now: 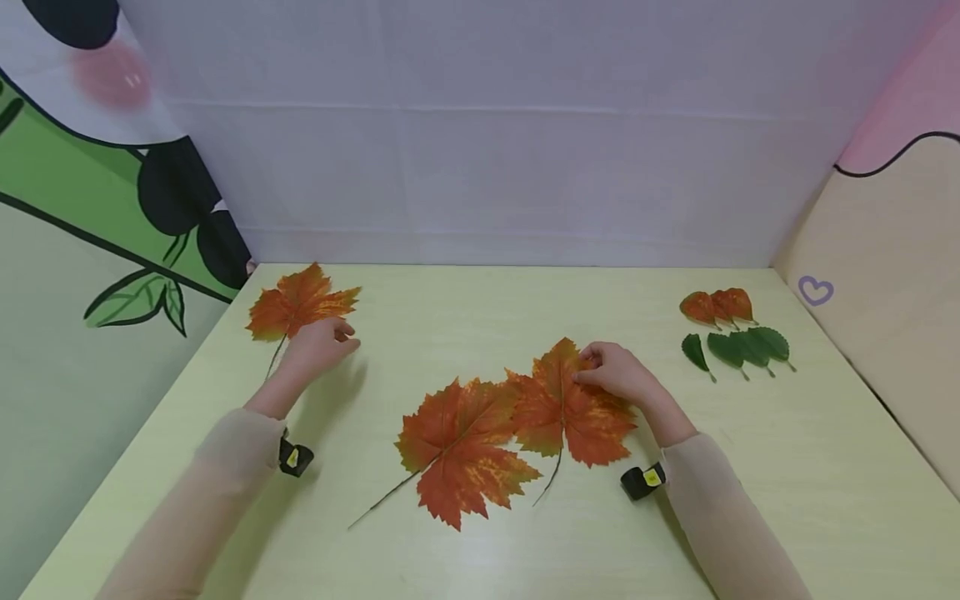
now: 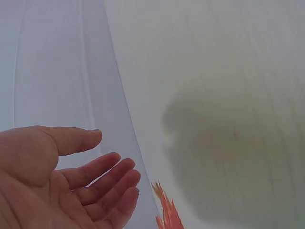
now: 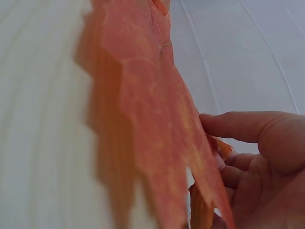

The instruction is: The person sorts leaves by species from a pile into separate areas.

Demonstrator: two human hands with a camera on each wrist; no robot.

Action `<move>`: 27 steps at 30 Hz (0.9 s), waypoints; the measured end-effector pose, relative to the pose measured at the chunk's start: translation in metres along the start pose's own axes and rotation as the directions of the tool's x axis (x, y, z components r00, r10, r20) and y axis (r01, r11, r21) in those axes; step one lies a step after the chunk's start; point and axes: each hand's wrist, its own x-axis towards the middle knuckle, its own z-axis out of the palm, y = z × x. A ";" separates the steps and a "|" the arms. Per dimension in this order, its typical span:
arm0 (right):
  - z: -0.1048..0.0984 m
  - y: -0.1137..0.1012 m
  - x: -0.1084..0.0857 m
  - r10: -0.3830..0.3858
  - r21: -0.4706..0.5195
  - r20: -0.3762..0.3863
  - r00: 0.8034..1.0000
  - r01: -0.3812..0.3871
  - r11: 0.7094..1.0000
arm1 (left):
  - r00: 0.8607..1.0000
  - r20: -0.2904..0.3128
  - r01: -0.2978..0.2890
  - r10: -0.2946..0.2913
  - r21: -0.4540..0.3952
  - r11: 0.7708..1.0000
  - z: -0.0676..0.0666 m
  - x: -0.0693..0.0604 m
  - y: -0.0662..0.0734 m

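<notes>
My right hand [image 1: 618, 372] pinches the upper right edge of an orange maple leaf [image 1: 566, 408], whose thin stem points toward me. In the right wrist view the thumb [image 3: 238, 125] lies on one face of this leaf [image 3: 157, 105], with fingers behind it. Just left of it, a second maple leaf [image 1: 457, 450] lies on the table, their edges meeting. My left hand [image 1: 318, 350] hovers at the left with fingers loosely bent and nothing in them. Beyond it lies a third maple leaf [image 1: 300, 300]; only a tip of a leaf [image 2: 169, 210] shows in the left wrist view.
On the right of the pale table [image 1: 420, 317], small orange-red leaves [image 1: 701, 307] overlap in a row. Several green leaves [image 1: 750, 346] lie in front of them. A white cloth wall [image 1: 480, 183] stands along the back edge, with printed panels at both sides.
</notes>
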 end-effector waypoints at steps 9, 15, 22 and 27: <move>0.002 0.003 0.002 0.007 0.003 -0.005 1.000 -0.007 1.000 | 0.984 0.100 -0.148 0.150 -0.033 0.988 0.021 -0.019 0.031; 0.002 0.004 0.004 0.008 -0.005 -0.006 1.000 -0.008 1.000 | 0.955 0.195 -0.212 0.225 -0.087 0.973 0.030 -0.027 0.046; 0.000 0.000 0.000 0.019 0.005 -0.008 1.000 -0.019 1.000 | 0.909 0.298 -0.285 0.291 -0.066 0.956 0.045 -0.037 0.068; 0.000 0.001 0.000 0.016 -0.003 -0.008 1.000 -0.016 1.000 | 0.883 0.304 -0.373 0.357 -0.005 0.928 0.054 -0.040 0.073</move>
